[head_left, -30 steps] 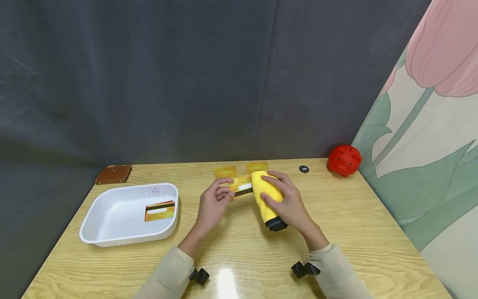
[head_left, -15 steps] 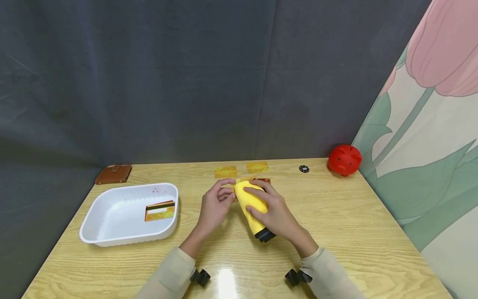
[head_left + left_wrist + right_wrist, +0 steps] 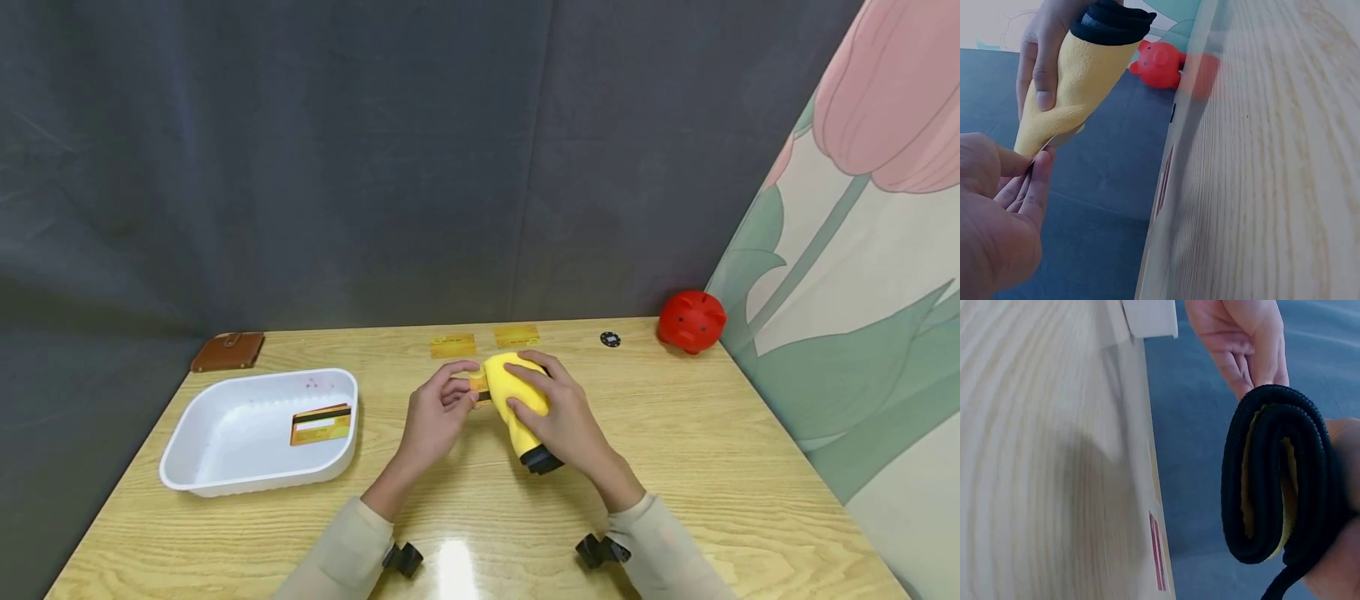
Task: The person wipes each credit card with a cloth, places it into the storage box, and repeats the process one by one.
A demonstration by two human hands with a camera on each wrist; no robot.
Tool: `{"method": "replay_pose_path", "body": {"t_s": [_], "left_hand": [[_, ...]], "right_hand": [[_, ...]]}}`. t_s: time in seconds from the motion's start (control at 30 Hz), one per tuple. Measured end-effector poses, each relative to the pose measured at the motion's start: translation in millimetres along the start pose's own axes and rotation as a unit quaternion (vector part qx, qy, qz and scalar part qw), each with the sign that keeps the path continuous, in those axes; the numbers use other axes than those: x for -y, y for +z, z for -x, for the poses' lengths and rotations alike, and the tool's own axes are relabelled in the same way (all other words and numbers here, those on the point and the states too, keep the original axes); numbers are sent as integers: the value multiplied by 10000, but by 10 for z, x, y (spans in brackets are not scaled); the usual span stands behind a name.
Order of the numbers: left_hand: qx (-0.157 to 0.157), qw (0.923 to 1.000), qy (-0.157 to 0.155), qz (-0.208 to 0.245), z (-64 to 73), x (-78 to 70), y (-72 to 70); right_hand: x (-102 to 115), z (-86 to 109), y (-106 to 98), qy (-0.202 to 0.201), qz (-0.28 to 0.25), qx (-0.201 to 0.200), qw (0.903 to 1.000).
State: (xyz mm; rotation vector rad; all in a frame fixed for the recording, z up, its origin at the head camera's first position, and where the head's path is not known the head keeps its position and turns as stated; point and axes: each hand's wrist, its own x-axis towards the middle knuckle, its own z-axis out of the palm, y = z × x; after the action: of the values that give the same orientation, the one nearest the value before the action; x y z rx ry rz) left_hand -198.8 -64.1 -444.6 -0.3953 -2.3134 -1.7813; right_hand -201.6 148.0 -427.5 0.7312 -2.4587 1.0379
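Note:
Between the thumb and fingers of my left hand [image 3: 435, 412] is the edge of a yellow-orange bank card [image 3: 480, 390] with a black stripe. My right hand [image 3: 561, 417] grips a folded yellow cloth [image 3: 501, 387] with a black border. The cloth is wrapped over the card, hiding most of it. Both are held above the table. In the left wrist view, the cloth [image 3: 1079, 81] reaches the left fingertips [image 3: 1040, 175]. The right wrist view shows the cloth's layered black edge [image 3: 1272, 481], with the left hand [image 3: 1247, 337] behind it.
Two yellow cards, one card [image 3: 453, 346] left of the other card [image 3: 517, 336], lie at the back. A white basin [image 3: 225, 442] holds cards [image 3: 321, 425]. Brown wallet [image 3: 228, 351], poker chip [image 3: 611, 339] and red piggy bank [image 3: 692, 322] sit along the back edge.
My right hand slid the cloth left along the card, up to my left fingers, then back slightly right. More of the card is covered than one second ago. The left hand barely moved.

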Motion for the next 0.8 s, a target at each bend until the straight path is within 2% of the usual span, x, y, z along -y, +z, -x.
{"method": "replay_pose_path", "body": {"t_s": [0.27,0.5,0.63,0.8], "left_hand": [[-23,9999,125,-4,29,-34,2],[-2,9996,178,197,23,-143,-80],[31,9997,197,138,57,-196,-222],[-65,9999,93,-38,164,-190,-520]], "right_hand": [[-212,-24,-155,362,-83,-72,9993],[-470,-30,-406,745,20,-470,9961],[-534,-28,-525,812,-28,-618,9948],[-562,-26,-635,946,-66,-724,9929]]}}
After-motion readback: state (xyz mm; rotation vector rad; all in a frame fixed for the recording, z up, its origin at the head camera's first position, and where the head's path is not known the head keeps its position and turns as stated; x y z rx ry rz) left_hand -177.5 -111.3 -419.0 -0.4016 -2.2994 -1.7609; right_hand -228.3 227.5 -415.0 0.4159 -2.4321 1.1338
